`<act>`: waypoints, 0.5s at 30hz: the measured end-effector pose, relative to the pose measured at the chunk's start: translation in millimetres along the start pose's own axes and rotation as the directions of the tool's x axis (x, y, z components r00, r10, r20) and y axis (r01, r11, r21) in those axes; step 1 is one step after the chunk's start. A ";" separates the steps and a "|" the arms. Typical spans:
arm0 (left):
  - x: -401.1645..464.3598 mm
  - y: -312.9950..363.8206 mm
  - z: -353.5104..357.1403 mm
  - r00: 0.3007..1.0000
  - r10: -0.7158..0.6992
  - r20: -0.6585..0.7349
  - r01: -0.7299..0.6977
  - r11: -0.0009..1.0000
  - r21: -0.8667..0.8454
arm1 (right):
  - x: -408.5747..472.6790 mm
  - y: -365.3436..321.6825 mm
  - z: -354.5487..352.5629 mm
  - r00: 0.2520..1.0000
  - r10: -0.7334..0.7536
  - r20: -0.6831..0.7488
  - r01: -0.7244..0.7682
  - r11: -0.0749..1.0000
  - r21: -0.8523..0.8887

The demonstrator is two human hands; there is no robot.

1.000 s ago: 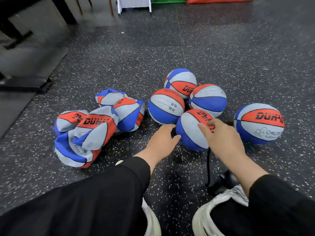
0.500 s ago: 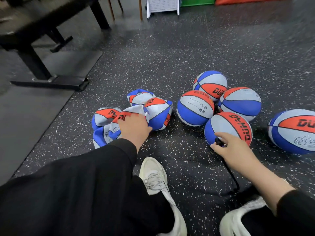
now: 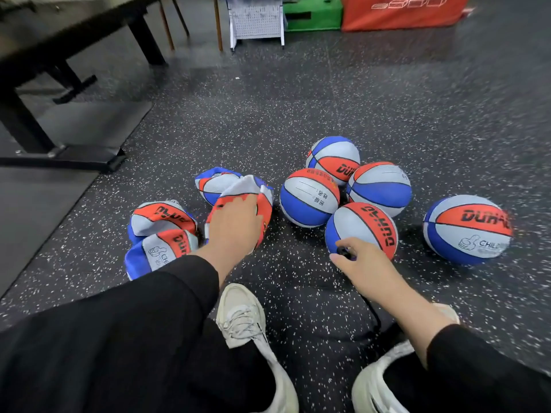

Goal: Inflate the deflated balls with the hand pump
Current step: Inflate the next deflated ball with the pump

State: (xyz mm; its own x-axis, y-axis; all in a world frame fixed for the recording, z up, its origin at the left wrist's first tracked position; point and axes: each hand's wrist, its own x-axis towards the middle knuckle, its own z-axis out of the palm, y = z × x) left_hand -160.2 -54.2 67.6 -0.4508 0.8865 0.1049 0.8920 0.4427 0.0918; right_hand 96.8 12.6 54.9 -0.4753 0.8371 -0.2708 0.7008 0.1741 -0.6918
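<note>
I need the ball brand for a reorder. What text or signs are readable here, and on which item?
"DUHA", end blurred: far-right round ball.
"CHIL", rest blurred, beside a thumbs-up sign: same ball.
"DUHA": round ball at the right hand.
"DU": rearmost round ball.
Chinese characters, too small to read: middle round ball.
Partial "DU": flat balls at left.
White line-drawn boxes, no words: red mat.

We wear black long sleeves (image 3: 167,293) | our forearms bare past the cuffs | black trousers (image 3: 119,368) | pale grey-white lace-up trainers (image 3: 247,329) on both feet
</note>
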 end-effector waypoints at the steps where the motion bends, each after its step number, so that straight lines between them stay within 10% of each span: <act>1: -0.8 12.4 -6.1 0.999 0.038 -0.009 -0.038 0.999 -0.016 | -1.6 -1.3 -2.0 1.000 0.005 -0.015 -0.005 1.000 -0.011; 15: -39.3 92.7 6.9 0.816 0.576 -0.046 -0.566 0.813 0.133 | -15.5 34.9 -27.7 0.890 0.390 -0.238 -0.163 0.757 0.633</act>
State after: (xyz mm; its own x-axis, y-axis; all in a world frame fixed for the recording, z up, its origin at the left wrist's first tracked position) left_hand -59.6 -47.0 65.2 0.1442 0.9724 0.1836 0.9854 -0.1241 -0.1169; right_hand 143.3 20.1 53.5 -0.0229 0.9358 -0.3517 0.2707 -0.3329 -0.9033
